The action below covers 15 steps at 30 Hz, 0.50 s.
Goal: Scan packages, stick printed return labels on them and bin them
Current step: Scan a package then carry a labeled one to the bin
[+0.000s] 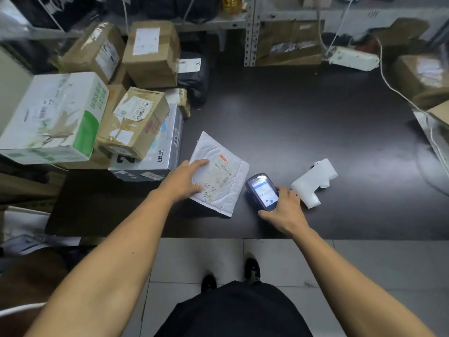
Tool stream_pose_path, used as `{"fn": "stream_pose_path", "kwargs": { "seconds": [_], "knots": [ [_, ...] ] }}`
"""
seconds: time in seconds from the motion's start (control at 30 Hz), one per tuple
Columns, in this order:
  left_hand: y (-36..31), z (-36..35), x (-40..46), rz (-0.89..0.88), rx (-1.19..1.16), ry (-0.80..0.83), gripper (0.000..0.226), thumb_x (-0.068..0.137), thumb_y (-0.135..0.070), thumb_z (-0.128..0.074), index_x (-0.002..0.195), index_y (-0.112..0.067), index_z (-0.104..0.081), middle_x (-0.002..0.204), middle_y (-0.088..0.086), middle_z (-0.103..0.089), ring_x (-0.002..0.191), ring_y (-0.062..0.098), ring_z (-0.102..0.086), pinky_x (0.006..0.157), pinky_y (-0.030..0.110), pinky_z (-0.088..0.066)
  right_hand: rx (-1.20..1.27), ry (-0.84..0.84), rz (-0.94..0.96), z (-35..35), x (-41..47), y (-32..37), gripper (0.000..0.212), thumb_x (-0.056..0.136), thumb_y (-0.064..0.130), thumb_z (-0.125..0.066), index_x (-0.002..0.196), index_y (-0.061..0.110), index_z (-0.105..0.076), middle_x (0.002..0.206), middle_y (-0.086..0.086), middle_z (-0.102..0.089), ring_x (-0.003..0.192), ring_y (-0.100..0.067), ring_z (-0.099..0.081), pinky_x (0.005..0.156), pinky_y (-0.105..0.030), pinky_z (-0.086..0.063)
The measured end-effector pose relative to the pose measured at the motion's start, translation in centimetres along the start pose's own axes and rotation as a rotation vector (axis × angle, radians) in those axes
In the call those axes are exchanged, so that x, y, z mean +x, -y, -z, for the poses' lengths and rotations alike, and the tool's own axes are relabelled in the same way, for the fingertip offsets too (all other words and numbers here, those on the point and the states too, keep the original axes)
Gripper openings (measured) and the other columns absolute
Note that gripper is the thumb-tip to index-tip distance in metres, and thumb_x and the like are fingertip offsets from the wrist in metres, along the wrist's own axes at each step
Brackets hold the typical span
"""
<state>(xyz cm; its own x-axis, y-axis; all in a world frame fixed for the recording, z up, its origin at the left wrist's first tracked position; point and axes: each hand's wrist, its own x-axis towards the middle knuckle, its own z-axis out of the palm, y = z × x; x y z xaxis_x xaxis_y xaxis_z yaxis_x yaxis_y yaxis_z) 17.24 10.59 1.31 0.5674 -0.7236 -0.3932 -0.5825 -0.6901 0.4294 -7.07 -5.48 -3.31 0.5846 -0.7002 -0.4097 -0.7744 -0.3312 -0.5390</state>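
A white bubble mailer (227, 173) with a shipping label and handwriting lies flat on the dark table (303, 122) near its front edge. My left hand (185, 180) rests on the mailer's left side, thumb and fingers spread over it. My right hand (283, 211) grips a dark handheld scanner (262, 190) just right of the mailer, its lit screen facing up. A white label printer (314, 182) with a strip of paper sticking out lies right of the scanner, touching my right fingers.
Several cardboard boxes (136, 120) and a green-and-white carton (53, 117) are stacked at the table's left. More boxes (422, 76) and a white cable (398, 93) lie at the right. Metal shelving (250, 32) stands behind. Grey floor tiles and my shoes show below.
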Motion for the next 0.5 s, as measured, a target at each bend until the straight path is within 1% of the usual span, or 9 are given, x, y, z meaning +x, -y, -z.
{"fn": "stream_pose_path", "kwargs": {
  "seconds": [0.1, 0.17, 0.37, 0.5],
  "knots": [
    [0.1, 0.5, 0.2, -0.030, 0.055, 0.001, 0.081, 0.085, -0.020, -0.074, 0.147, -0.049, -0.031, 0.123, 0.002, -0.044, 0.114, 0.030, -0.055, 0.099, 0.042, -0.046, -0.107, 0.100, 0.130, 0.8, -0.5, 0.9, 0.087, 0.071, 0.037, -0.080, 0.143, 0.020, -0.034, 0.133, -0.004, -0.040, 0.127, -0.021, -0.032, 0.099, -0.034, -0.041],
    [0.2, 0.6, 0.3, -0.051, 0.075, -0.003, 0.080, 0.085, -0.019, -0.073, 0.147, -0.049, -0.030, 0.123, 0.001, -0.043, 0.112, 0.030, -0.057, 0.097, 0.041, -0.047, -0.155, 0.119, 0.160, 1.2, -0.6, 1.7, 0.086, 0.070, 0.038, -0.079, 0.142, 0.023, -0.035, 0.133, -0.003, -0.041, 0.128, -0.020, -0.033, 0.098, -0.035, -0.043],
    [0.5, 0.6, 0.4, -0.067, 0.101, -0.018, 0.079, 0.086, -0.019, -0.072, 0.147, -0.049, -0.030, 0.125, 0.003, -0.044, 0.112, 0.030, -0.057, 0.095, 0.040, -0.047, -0.237, 0.120, 0.151, 2.3, -1.0, 3.0, 0.087, 0.068, 0.039, -0.079, 0.142, 0.025, -0.034, 0.132, -0.002, -0.041, 0.127, -0.020, -0.037, 0.095, -0.036, -0.046],
    [0.8, 0.7, 0.4, -0.054, 0.123, -0.024, 0.080, 0.085, -0.022, -0.072, 0.146, -0.051, -0.029, 0.128, 0.005, -0.044, 0.113, 0.031, -0.057, 0.096, 0.044, -0.049, -0.267, 0.129, 0.130, 2.6, -1.3, 3.1, 0.085, 0.068, 0.037, -0.077, 0.141, 0.024, -0.035, 0.128, -0.001, -0.040, 0.125, -0.021, -0.035, 0.090, -0.038, -0.048]
  ]
}}
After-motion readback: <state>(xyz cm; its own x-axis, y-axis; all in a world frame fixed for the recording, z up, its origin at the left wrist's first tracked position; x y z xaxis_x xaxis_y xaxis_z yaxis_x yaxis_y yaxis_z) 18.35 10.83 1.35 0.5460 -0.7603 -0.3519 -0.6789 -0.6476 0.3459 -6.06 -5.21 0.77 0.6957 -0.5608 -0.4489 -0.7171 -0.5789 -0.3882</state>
